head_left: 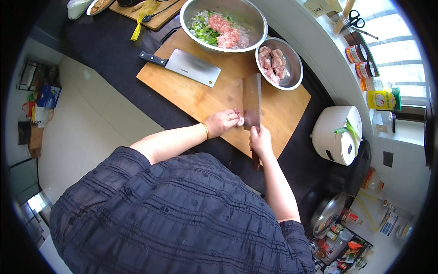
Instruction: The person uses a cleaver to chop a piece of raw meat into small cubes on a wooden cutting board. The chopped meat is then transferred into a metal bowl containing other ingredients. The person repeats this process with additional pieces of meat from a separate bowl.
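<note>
My left hand (221, 123) presses a small piece of raw meat (240, 122) onto the wooden cutting board (196, 98), fingers curled over it. In my right hand (261, 140) is the handle of a cleaver (252, 98). Its blade stands on edge just right of the meat, pointing away from me. A second cleaver (194, 67) with a black handle lies flat farther back. Behind it, a large metal bowl (255, 20) holds pink minced meat (223, 29) and chopped green and white vegetables. A smaller metal bowl (294, 64) at the board's back right contains raw meat chunks (272, 63).
A white rice cooker (335, 134) with a green onion piece (351, 132) on top stands to the right. Jars (356, 54) and scissors (356, 19) line the window ledge. Another wooden board (159, 19) with a yellow bag (141, 20) is at the far left.
</note>
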Demonstrator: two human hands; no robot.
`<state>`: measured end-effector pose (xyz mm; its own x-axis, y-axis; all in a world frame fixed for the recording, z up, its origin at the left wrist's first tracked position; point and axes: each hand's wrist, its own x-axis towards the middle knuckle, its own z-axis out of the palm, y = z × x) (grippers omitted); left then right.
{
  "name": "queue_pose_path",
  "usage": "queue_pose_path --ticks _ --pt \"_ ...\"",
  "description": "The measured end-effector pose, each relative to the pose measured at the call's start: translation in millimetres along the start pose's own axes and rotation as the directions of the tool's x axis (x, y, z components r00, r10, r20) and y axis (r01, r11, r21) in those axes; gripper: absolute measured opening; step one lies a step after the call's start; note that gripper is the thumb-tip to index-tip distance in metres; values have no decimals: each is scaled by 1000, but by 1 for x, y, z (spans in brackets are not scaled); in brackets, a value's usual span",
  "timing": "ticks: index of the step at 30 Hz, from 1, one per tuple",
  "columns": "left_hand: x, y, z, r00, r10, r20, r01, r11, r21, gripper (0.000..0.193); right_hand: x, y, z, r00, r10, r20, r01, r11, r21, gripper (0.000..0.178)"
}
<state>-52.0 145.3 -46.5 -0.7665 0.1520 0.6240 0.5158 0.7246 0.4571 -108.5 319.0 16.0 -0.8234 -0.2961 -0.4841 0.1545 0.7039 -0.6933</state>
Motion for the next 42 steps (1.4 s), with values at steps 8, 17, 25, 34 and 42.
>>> queue_pose_path --ticks 8,17,25,34,42 --pt "1 -1 3 996 53 -74 -52 999 12 16 -58 -25 -44 980 -199 17 190 898 -397 18" --pt "-2 -3 5 998 49 -31 -47 997 57 18 -62 -17 -45 977 -175 119 211 837 -504 17" --pt "3 1 -3 999 50 11 -51 996 76 23 -53 -13 -45 971 -166 171 233 803 -548 15" --pt "-4 -6 9 1000 12 -5 -12 997 71 25 -8 -17 -3 948 -299 106 309 797 -518 14" --pt "-2 -23 -1 999 8 -32 -5 995 99 25 -26 -8 -16 954 -278 113 296 808 -509 15"
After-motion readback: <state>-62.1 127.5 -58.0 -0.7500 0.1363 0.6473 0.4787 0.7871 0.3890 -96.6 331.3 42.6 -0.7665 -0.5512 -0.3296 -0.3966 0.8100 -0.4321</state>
